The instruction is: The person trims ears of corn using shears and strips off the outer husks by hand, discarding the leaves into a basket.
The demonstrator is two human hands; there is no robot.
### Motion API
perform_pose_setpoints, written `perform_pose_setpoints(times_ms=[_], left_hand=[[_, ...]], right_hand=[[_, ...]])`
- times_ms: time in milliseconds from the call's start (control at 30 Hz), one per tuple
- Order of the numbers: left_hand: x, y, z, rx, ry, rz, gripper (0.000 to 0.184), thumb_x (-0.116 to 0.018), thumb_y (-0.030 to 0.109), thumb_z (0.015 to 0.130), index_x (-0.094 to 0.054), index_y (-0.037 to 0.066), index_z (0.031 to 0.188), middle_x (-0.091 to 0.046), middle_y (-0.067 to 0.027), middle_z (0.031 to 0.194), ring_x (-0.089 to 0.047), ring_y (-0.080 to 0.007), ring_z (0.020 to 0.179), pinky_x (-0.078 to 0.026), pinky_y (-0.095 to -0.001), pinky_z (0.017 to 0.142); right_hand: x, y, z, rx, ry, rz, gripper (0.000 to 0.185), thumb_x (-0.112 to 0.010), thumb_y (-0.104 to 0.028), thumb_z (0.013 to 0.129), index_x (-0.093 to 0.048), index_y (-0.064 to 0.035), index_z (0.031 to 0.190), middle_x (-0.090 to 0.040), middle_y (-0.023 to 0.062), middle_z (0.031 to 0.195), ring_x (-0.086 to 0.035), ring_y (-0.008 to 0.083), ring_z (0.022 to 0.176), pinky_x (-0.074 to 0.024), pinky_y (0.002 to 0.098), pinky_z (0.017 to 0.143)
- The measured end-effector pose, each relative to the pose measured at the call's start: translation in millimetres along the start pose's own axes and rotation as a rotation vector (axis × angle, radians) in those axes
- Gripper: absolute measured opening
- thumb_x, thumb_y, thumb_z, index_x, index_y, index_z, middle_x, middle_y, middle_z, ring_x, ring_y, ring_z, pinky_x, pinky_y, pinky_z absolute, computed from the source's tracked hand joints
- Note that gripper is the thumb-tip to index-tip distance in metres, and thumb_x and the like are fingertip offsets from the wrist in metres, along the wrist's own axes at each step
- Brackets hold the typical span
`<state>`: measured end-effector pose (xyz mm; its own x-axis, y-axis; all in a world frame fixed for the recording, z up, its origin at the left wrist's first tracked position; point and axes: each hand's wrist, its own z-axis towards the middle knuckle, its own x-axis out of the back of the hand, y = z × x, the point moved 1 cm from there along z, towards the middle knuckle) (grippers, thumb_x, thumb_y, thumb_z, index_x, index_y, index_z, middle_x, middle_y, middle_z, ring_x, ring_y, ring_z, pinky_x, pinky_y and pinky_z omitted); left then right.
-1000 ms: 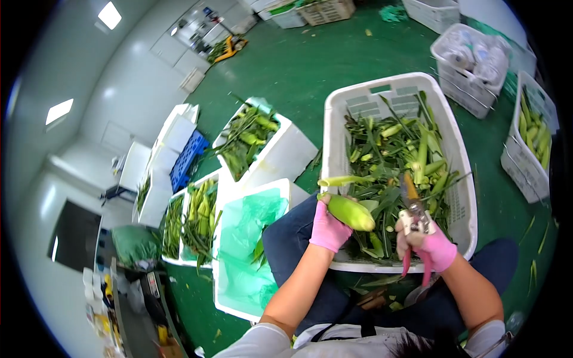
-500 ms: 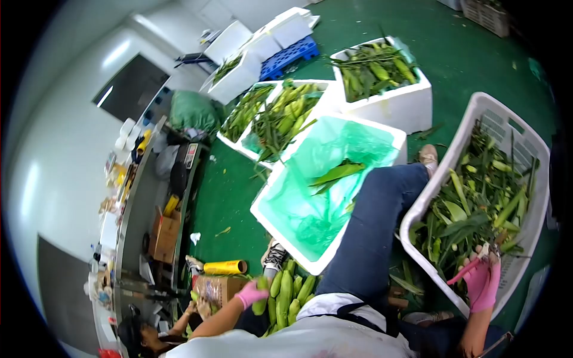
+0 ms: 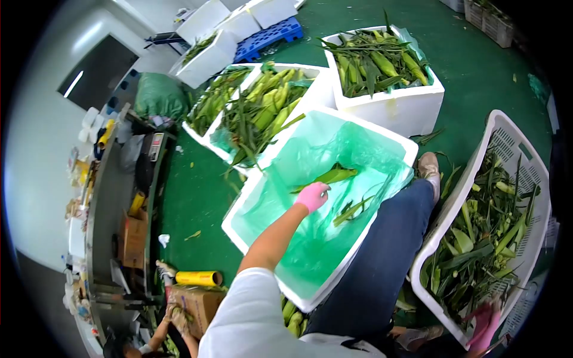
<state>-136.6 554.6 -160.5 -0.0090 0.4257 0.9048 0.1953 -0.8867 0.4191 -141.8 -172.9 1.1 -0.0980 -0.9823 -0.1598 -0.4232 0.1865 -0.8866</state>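
Observation:
My left hand (image 3: pixel 313 196), in a pink glove with bare fingertips, reaches down into a white foam box (image 3: pixel 242 212) lined with a green plastic bag (image 3: pixel 280 238). Its fingers are loosely bent and apart, just beside an ear of corn (image 3: pixel 337 175) in green husk; no firm grip shows. A few loose leaves (image 3: pixel 352 210) lie on the bag. My right hand (image 3: pixel 486 325), also gloved in pink, is smeared by motion at the near end of a white crate (image 3: pixel 427 262) full of husks (image 3: pixel 477 244). It holds red-handled pruning shears, now blurred.
More foam boxes of corn (image 3: pixel 268 107) stand ahead, one at the right (image 3: pixel 388 110). Husked ears (image 3: pixel 292 319) lie by my lap. At the lower left another person's hands (image 3: pixel 179 319) work beside a cardboard box (image 3: pixel 197 304). A cluttered bench (image 3: pixel 101 221) lines the wall.
My left hand has let go of the husked ear by my lap and moved forward into the lined box. My right hand has shifted down, towards the crate's near edge. The view has turned slightly.

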Motion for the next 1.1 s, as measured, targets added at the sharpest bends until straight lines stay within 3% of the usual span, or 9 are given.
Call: perform_pose_setpoints(times_ms=[67,133,367,433,667,733,800,967,1100], left_hand=[[-31,-30,57,0.277,-0.092,0.162,0.03,-0.061,0.022,0.089,-0.067,0.006,0.114,-0.067,-0.0181,0.115,-0.066,-0.0367,0.107,-0.052,-0.0458,0.096],[-60,-54,91,0.532,-0.245,0.253,0.04,-0.062,0.031,0.087,-0.064,0.009,0.12,-0.06,-0.0172,0.131,-0.06,-0.0357,0.121,-0.048,-0.0481,0.102],[-80,-36,70,0.608,0.018,0.511,0.061,-0.081,0.03,0.074,-0.056,0.014,0.127,-0.058,-0.0149,0.124,-0.054,-0.0332,0.121,-0.047,-0.047,0.094],[-87,-41,58,0.572,0.062,0.46,0.06,-0.081,0.03,0.075,-0.054,0.011,0.125,-0.059,-0.0164,0.121,-0.058,-0.0345,0.117,-0.05,-0.0466,0.091],[-2,6,-46,0.656,0.106,-0.064,0.065,-0.074,0.036,0.083,-0.049,0.005,0.135,-0.067,-0.0177,0.105,-0.068,-0.0321,0.098,-0.055,-0.0422,0.087],[13,-10,-96,0.831,0.035,-0.861,0.071,-0.07,0.04,0.088,-0.044,0.004,0.143,-0.069,-0.0132,0.103,-0.069,-0.0249,0.093,-0.057,-0.0373,0.082],[79,48,-142,0.701,-0.254,-1.396,0.073,-0.067,0.044,0.091,-0.042,0.005,0.147,-0.067,-0.0103,0.112,-0.067,-0.0205,0.099,-0.057,-0.0336,0.081],[138,193,-193,0.291,-0.229,-1.829,0.079,-0.069,0.056,0.088,-0.046,0.006,0.144,-0.063,-0.0133,0.127,-0.065,-0.0272,0.112,-0.056,-0.044,0.093],[129,268,-139,0.015,-0.489,-1.693,0.084,-0.069,0.054,0.09,-0.037,0.004,0.15,-0.057,-0.0158,0.135,-0.057,-0.0295,0.125,-0.044,-0.0463,0.11]], right_hand=[[123,31,11,-0.087,-0.169,0.013,0.056,-0.057,-0.048,0.099,-0.049,-0.0111,0.14,-0.059,-0.0002,0.102,-0.057,0.014,0.089,-0.0522,0.0332,0.072],[21,-37,-55,-0.142,0.395,-0.055,0.056,-0.052,-0.047,0.101,-0.056,-0.0038,0.136,-0.064,0.0201,0.125,-0.059,0.0332,0.119,-0.0429,0.0509,0.11],[-14,-64,-40,-0.058,0.464,-0.058,0.055,-0.054,-0.045,0.097,-0.056,0.0022,0.126,-0.064,0.0204,0.113,-0.062,0.0339,0.11,-0.0431,0.0521,0.108],[-6,-44,-13,-0.061,0.29,-0.009,0.055,-0.056,-0.045,0.099,-0.05,-0.0063,0.137,-0.059,0.0069,0.109,-0.057,0.0207,0.103,-0.0446,0.0388,0.096],[-62,-43,7,0.103,-0.11,-0.172,0.059,-0.053,-0.034,0.1,-0.041,-0.0032,0.148,-0.054,0.0048,0.109,-0.054,0.016,0.099,-0.0469,0.0314,0.082],[-69,-39,6,0.119,-0.159,-0.187,0.062,-0.055,-0.031,0.096,-0.04,-0.0019,0.149,-0.054,0.0061,0.111,-0.055,0.0172,0.096,-0.049,0.0309,0.077],[-75,-38,7,0.119,-0.228,-0.208,0.066,-0.056,-0.028,0.092,-0.039,-0.0013,0.15,-0.054,0.0068,0.113,-0.055,0.018,0.096,-0.0499,0.0309,0.077],[-97,-53,-11,0.159,-0.342,-0.411,0.091,-0.072,-0.013,0.066,-0.04,0.0,0.15,-0.055,0.0075,0.124,-0.053,0.0183,0.114,-0.044,0.0321,0.099],[-103,-74,-34,0.206,-0.687,-0.533,0.093,-0.083,-0.015,0.06,-0.044,0.0009,0.143,-0.058,0.0064,0.118,-0.057,0.017,0.104,-0.0477,0.033,0.092]])
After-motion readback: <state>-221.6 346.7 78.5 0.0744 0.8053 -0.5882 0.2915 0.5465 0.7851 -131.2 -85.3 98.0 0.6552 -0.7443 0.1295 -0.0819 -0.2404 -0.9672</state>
